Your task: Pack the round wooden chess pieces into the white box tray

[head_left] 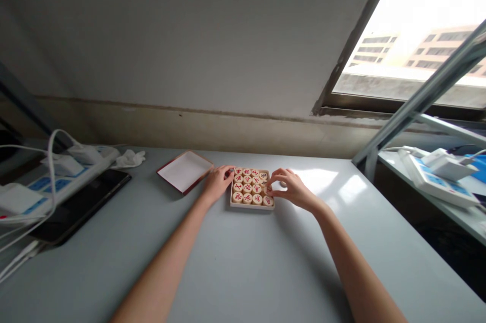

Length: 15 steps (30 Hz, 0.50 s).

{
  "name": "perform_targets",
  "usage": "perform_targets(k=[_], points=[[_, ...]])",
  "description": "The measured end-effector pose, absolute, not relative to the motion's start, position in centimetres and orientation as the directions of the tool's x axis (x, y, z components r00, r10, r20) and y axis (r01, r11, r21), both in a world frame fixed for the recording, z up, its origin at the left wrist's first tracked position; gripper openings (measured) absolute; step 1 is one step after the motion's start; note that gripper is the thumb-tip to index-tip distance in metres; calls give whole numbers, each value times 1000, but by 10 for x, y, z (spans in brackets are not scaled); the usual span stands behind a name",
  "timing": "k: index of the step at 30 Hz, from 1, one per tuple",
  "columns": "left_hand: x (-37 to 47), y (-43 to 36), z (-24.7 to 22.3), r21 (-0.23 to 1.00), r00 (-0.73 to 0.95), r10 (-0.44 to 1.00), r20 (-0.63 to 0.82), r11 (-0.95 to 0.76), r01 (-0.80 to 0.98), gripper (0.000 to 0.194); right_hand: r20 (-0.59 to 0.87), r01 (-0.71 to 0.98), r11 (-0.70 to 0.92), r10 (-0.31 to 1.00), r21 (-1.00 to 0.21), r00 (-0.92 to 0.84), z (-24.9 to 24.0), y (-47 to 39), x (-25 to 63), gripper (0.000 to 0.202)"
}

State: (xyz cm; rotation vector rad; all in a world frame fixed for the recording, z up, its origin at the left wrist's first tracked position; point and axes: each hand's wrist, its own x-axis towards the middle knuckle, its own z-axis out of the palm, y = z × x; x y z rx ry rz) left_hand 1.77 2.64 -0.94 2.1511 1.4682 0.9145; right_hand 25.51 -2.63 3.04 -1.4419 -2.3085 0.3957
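A shallow white box [252, 207] on the desk holds rows of round wooden Chinese chess pieces [247, 188] with red characters on top. My left hand [217, 181] has its curled fingers at the box's upper left edge, gripping it there; a dark spot between thumb and finger is too small to name. On the right side, my right hand [289, 187] bends over the box, thumb and index finger pinching a chess piece in the right-hand column. Those fingertips partly cover that piece. Left of the box lies its red-edged lid [185, 171], pale inside facing up.
Along the left are a black phone [85, 206], a power strip [49, 184] with chargers and white cables, and a crumpled tissue [130, 158]. A wall runs behind the desk [235, 262]. A metal post [417, 103] and another power strip [440, 176] stand right.
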Motion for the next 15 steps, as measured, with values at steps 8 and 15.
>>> perform_targets(k=[8,15], points=[[18,25,-8,622,246,921,303,-387,681,23,105,728,340,931,-595,-349,33,-27,252,14],[17,27,-11,623,251,918,306,-393,677,24,110,591,272,949,-760,-295,49,-30,257,24]])
